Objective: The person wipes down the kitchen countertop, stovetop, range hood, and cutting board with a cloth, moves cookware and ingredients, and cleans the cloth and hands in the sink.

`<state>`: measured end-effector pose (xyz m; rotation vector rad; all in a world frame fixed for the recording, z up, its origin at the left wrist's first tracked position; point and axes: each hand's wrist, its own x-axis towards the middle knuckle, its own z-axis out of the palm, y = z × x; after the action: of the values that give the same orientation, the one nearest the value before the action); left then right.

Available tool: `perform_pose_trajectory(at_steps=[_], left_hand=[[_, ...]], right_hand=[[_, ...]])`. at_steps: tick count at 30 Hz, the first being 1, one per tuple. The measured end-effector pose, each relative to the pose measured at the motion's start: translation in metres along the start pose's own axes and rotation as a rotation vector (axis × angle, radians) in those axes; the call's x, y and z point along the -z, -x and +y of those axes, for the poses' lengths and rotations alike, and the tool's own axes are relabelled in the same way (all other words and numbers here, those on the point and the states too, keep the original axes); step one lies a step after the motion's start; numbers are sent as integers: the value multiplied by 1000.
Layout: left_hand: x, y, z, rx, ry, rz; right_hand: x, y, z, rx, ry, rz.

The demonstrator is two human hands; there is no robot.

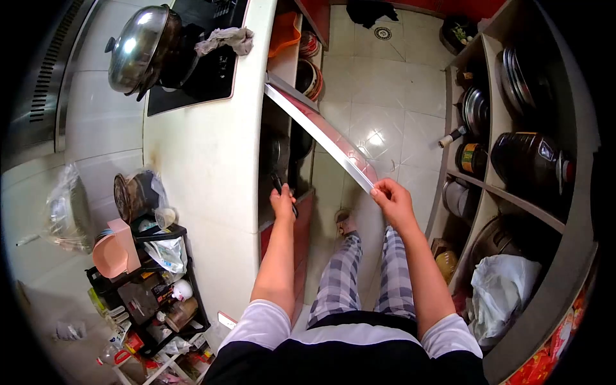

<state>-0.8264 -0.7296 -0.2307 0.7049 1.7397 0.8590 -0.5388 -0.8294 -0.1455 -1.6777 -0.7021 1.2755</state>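
My left hand (pixel 282 203) is closed around the black handle of a pan (pixel 278 153), which sits partly inside the dark lower cabinet under the counter. Much of the pan is lost in shadow. At the free edge of the cabinet door (pixel 321 136), my right hand (pixel 393 203) grips the corner between thumb and fingers. The door has a pale metal edge and a reddish panel, and it stands swung out over the floor. Several bowls (pixel 309 79) are stacked in the neighbouring cabinet section, beside an orange container (pixel 283 35).
A lidded steel pot (pixel 142 51) and a grey cloth (pixel 224 41) are on the black stove (pixel 215 80), at upper left. Open shelves (pixel 520 204) with plates, jars and a large dark bottle (pixel 527 159) line the right. A crowded black rack (pixel 151 289) stands at lower left.
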Motion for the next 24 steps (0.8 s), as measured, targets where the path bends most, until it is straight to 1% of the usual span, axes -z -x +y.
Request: perform_pose_trajectory(at_steps=[2,3,7,9,13,14,16,17,18,19,24], left_hand=[[-3,-14,3,26,17,76],[-3,-20,6,73,17,85],[-7,-33,13,102,116,166],[-6,-40,15,142,74,232],[6,-60,6,146,103,211],[8,-62,5,145,113,213],[11,-61,11,183,68,230],[15,-70,5,187,-6,228],[22,-76,-2,155,-165,178],[26,-78,-5,132,-257,166],[33,-78,-15,43,-470,227]], right_hand=[[1,2,-4,-14,17,-7],[1,3,-7,-33,30,-11],[1,3,-7,17,16,-39],[0,5,-11,-37,-15,-53],[-5,9,-9,-22,20,-44],[-5,9,-9,-48,-10,-55],[-6,11,-8,-60,-30,-74],[-6,11,-6,-73,-45,-74],[-6,11,-5,-85,-59,-76],[-7,10,-5,-90,-77,-77],[-8,12,-7,-125,29,-79]])
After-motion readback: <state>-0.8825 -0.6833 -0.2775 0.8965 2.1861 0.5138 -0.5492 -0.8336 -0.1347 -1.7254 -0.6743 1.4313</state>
